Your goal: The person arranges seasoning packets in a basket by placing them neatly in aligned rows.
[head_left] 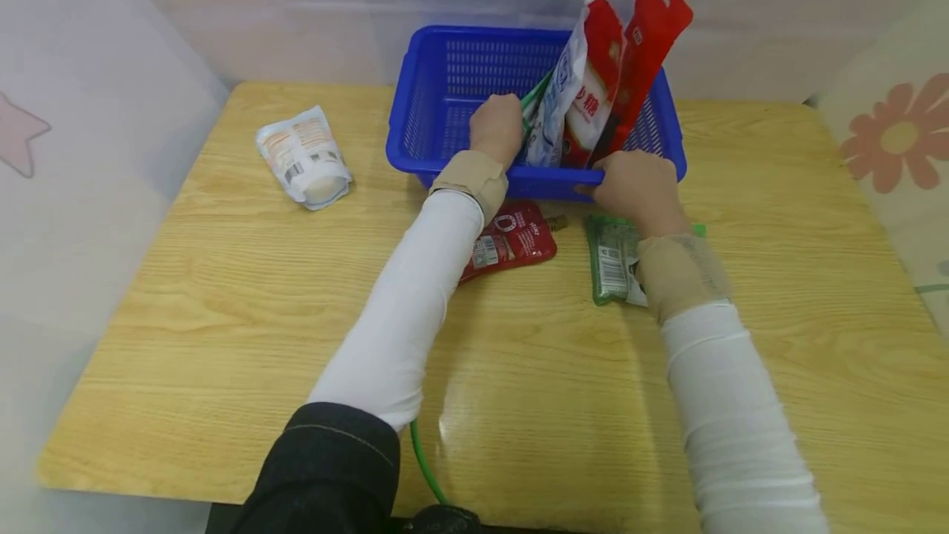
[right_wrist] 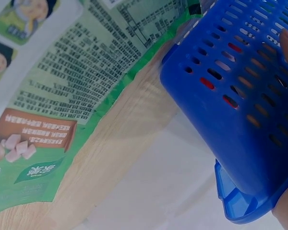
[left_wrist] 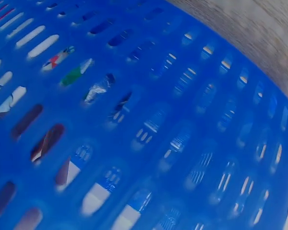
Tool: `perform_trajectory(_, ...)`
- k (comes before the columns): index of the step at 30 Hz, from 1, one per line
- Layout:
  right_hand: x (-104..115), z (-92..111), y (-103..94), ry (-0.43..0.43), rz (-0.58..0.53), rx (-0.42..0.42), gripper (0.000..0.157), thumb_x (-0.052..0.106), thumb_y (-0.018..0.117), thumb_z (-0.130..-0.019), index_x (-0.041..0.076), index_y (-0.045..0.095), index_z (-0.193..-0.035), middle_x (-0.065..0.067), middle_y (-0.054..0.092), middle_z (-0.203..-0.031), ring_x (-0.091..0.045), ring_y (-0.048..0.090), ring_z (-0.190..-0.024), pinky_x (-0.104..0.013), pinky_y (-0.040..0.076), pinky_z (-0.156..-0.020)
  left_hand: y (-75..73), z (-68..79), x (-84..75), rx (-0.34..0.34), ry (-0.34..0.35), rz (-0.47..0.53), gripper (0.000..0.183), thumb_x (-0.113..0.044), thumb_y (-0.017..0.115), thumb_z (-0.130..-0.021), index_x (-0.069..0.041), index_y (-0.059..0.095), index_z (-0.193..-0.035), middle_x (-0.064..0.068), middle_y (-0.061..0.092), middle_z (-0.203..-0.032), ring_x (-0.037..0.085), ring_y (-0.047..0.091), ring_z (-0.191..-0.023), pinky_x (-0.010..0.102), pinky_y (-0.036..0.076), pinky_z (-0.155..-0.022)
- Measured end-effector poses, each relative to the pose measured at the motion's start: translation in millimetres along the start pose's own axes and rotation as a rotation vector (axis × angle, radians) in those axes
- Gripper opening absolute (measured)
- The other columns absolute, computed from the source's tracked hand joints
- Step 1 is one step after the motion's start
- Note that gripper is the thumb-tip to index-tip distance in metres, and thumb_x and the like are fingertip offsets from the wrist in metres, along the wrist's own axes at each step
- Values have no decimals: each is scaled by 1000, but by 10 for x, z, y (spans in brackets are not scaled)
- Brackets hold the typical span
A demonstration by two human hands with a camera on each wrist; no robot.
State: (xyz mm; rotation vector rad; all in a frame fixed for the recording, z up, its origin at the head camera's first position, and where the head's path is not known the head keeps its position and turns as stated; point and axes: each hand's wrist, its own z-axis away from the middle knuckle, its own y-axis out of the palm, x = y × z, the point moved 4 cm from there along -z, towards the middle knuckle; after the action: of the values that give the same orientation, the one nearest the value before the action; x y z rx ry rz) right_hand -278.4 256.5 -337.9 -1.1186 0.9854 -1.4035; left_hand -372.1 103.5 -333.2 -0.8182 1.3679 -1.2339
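Observation:
A blue plastic basket (head_left: 426,64) stands tilted toward the person at the back of the table. My left hand (head_left: 497,126) reaches over its front rim with curled fingers, at a green-edged packet (head_left: 537,94); the fingertips are hidden. My right hand (head_left: 639,188) grips the basket's front rim near the right corner, thumb outside. Leaning in the basket's right half are a white-and-blue packet (head_left: 552,118), a red-and-white sugar pouch (head_left: 593,89) with a white cap, and a long red packet (head_left: 648,48). The left wrist view shows the basket's slotted wall (left_wrist: 149,120) close up.
A dark red spouted pouch (head_left: 522,237) lies under the left forearm, before the basket. Beneath the right wrist is a green packet (head_left: 611,258), also in the right wrist view. A white-and-orange pouch (head_left: 306,156) lies on the wooden table (head_left: 245,311), left of the basket.

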Motion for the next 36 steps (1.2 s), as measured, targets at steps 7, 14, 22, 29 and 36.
perform_trajectory(7, 21, 19, -35, -14, 5, -39, 38, 43, 60, -88, 7, 71, -83, -12, 61, -66, -32, 56, -70, -41, 45, -57, 2, -41, 32, 17, -3, 27, 32, -16, 47, -99, -10, 60, -128, 7, 60, -132, 21, 60, -118, 37, 52, -96)
perform_trajectory(14, 27, 12, -37, -17, 9, -32, 37, 41, 60, -89, 6, 71, -83, -12, 61, -67, -31, 56, -69, -40, 46, -57, 9, -27, 46, 45, -4, 44, 35, -9, 41, -100, -8, 51, -134, 8, 62, -130, 20, 61, -117, 34, 51, -97)
perform_trajectory(22, 5, 7, -27, -19, 18, -27, 37, 41, 58, -90, 7, 73, -90, -11, 60, -66, -31, 55, -71, -41, 45, -59, 19, -27, 44, 80, -15, 34, 51, -10, 40, -100, -10, 29, -150, 9, 55, -139, 22, 59, -121, 34, 49, -100)
perform_trajectory(29, -22, 9, -31, -8, 22, -27, 37, 42, 59, -89, 7, 73, -88, -10, 58, -63, -30, 53, -68, -37, 43, -55, 20, 9, 74, 120, -34, 15, 46, -15, 44, -98, -14, 42, -143, 7, 56, -138, 23, 55, -126, 36, 48, -101)
perform_trajectory(36, -14, 4, -28, -2, 20, -18, 42, 44, 58, -89, 6, 73, -101, -11, 59, -64, -31, 54, -70, -39, 44, -57, 41, 20, 118, 161, -71, 61, 61, -29, 58, -94, -16, 34, -149, 6, 53, -141, 24, 54, -127, 36, 48, -101)
